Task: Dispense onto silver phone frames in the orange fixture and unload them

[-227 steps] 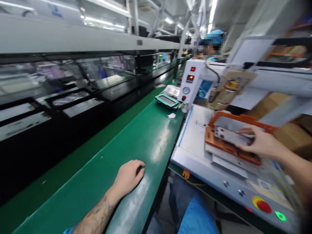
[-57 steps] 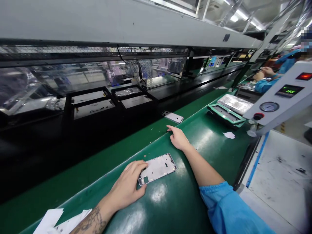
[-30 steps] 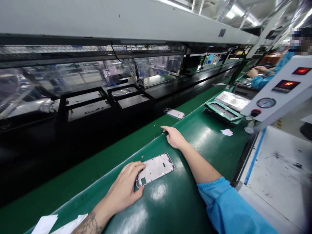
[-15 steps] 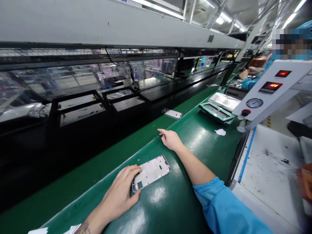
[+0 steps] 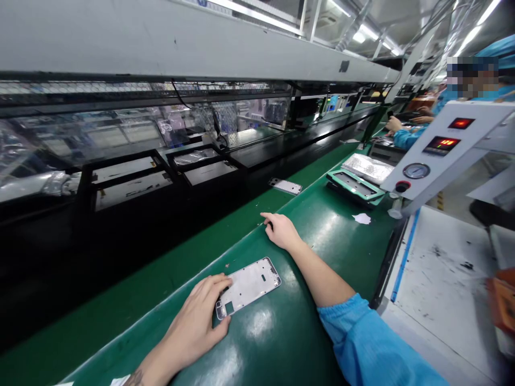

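Observation:
A silver-white phone frame [image 5: 250,287] lies flat on the green mat, its small square cut-out towards me. My left hand [image 5: 201,311] rests over its near-left end, fingers on the upper edge and thumb at the lower corner. Beyond it, my right hand [image 5: 281,230] lies at the mat's far edge. Its index finger points out to the left and the others are curled; I see nothing in it. Past that hand, a second phone frame [image 5: 286,186] lies on the green belt [image 5: 245,214].
Black trays [image 5: 132,187] holding flat panels stand at the left. On the right are a green fixture [image 5: 356,186], a foil-wrapped block [image 5: 368,167], a white paper scrap [image 5: 361,219] and a machine with a gauge [image 5: 416,171]. A co-worker's hands [image 5: 394,125] are busy farther back.
The second phone frame has shifted slightly away to the right along the belt. My hands stay almost where they were. The co-worker's hands have moved a little.

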Motion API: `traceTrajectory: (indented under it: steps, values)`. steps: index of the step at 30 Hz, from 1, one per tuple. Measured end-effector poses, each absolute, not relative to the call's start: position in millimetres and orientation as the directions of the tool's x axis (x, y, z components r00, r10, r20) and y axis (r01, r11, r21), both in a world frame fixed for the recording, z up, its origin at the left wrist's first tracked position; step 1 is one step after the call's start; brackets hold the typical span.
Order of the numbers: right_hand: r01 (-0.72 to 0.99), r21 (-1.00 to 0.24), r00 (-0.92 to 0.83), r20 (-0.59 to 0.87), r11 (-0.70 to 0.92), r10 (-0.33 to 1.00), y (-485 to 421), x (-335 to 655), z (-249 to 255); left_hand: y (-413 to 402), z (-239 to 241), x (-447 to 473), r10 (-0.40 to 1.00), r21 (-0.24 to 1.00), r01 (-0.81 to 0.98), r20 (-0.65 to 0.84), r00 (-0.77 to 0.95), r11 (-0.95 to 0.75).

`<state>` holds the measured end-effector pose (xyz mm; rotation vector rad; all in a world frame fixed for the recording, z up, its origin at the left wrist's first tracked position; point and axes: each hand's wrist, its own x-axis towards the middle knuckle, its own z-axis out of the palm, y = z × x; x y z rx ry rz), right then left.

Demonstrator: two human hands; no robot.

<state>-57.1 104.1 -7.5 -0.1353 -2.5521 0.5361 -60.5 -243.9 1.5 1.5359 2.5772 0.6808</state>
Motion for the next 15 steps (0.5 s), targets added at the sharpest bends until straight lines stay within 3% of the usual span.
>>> traceTrajectory:
  steps: [4, 7, 10, 15]
  values:
    - [-0.024, -0.468, -0.820, 0.515, 0.883, 0.251, 108, -59, -12, -243, 2, -60, 0.855, 0.380, 0.836, 0.180, -0.486, 0.396]
    - [0.036, -0.450, -0.764, 0.564, 0.892, 0.314, 132, -67, -12, -244, 0, -60, 0.852, 0.334, 0.857, 0.219, -0.476, 0.393]
    - [0.218, -0.409, -0.700, 0.566, 0.886, 0.434, 186, -80, -8, -246, -9, -62, 0.846, 0.269, 0.885, 0.285, -0.450, 0.380]
    - [0.486, -0.458, -0.589, 0.458, 0.745, 0.666, 300, -107, -4, -249, -37, -72, 0.839, 0.233, 0.905, 0.345, -0.420, 0.356]
